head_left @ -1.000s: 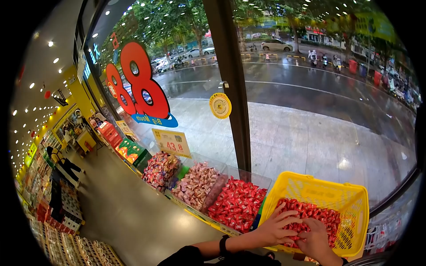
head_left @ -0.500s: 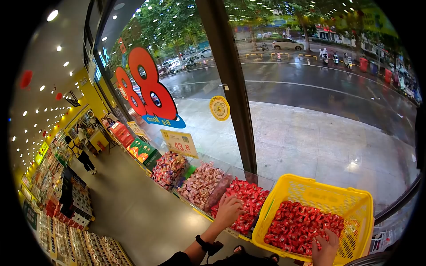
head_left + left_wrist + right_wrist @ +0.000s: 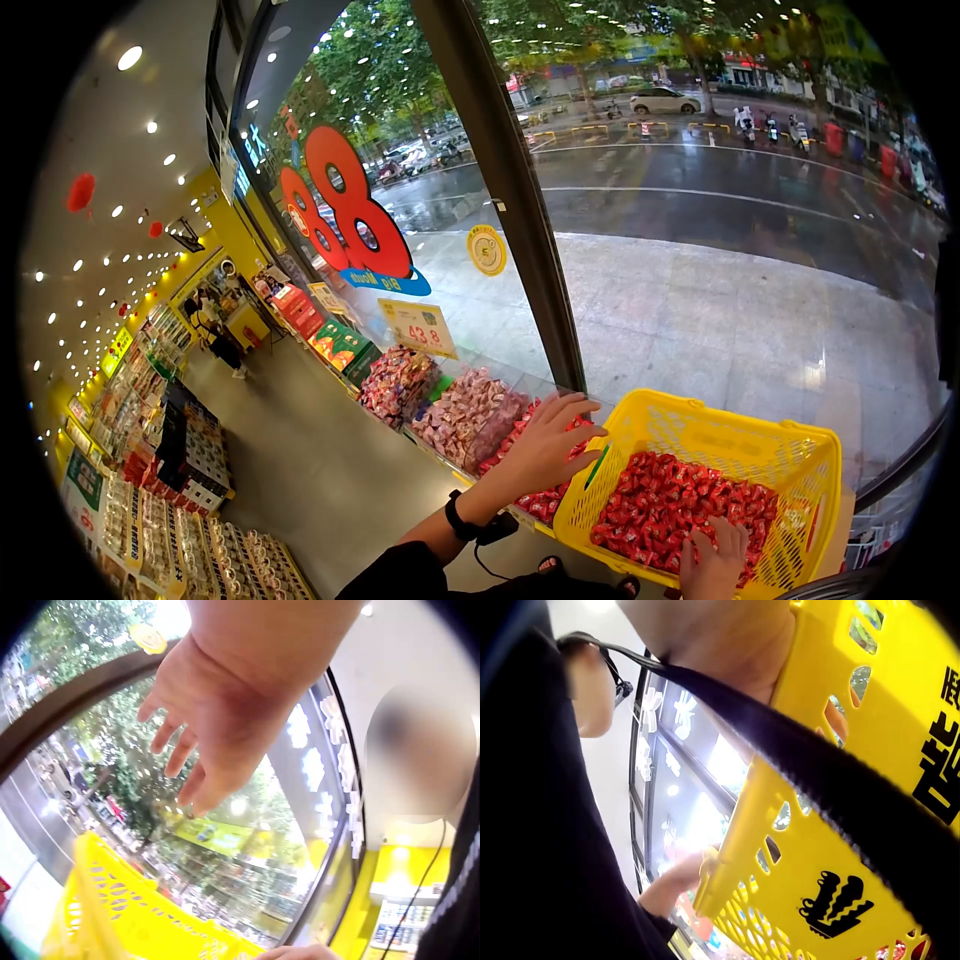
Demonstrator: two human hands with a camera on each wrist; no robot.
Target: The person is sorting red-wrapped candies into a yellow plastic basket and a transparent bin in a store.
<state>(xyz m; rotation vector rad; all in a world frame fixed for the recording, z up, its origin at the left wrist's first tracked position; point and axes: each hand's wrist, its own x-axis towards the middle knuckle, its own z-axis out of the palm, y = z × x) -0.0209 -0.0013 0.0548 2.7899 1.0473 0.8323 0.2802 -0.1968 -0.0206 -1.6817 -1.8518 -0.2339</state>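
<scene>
Since half a second ago, my left hand (image 3: pixel 548 447) has lifted off the bin's red candies (image 3: pixel 545 500). Its fingers are spread and hold nothing. Just right of it, my right hand (image 3: pixel 715 565) rests on the wrapped red candies (image 3: pixel 680 500) in the yellow basket (image 3: pixel 745 440); whether it grips any cannot be determined. I judge the transfer partly done, as the basket is well stocked.

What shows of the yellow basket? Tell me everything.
The yellow basket looks plastic, with slotted walls and black print outside. It stands beside the clear sweet bins at the window, holding red wrapped sweets. The right hand rests on the sweets at its near edge; the left hand spreads open just beside its left rim.
</scene>
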